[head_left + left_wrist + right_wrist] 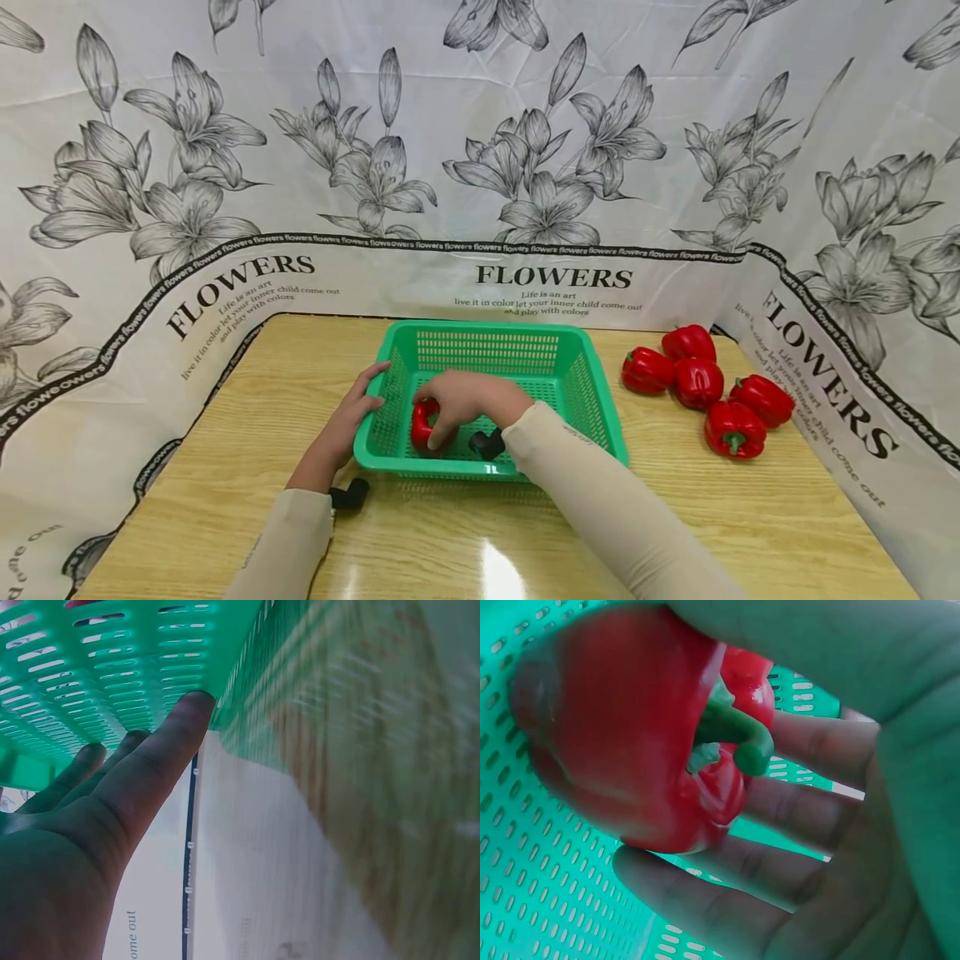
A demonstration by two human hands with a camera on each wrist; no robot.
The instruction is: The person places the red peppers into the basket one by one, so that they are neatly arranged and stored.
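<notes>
Inside the green plastic basket, toward its left end, my right hand grips a red bell pepper from above. The right wrist view shows the bell pepper between the thumb and the fingers, its curved green stem turned toward the palm. Low in the basket, its blossom end is close to the perforated wall. My left hand is outside the basket at its left side, fingertips at the rim. In the left wrist view the fairly straight fingers touch the slotted outer wall.
Several red bell peppers lie grouped on the wooden table, right of the basket. Behind and around the table hangs a white cloth with printed flowers. Black wrist-camera pieces sit at both wrists.
</notes>
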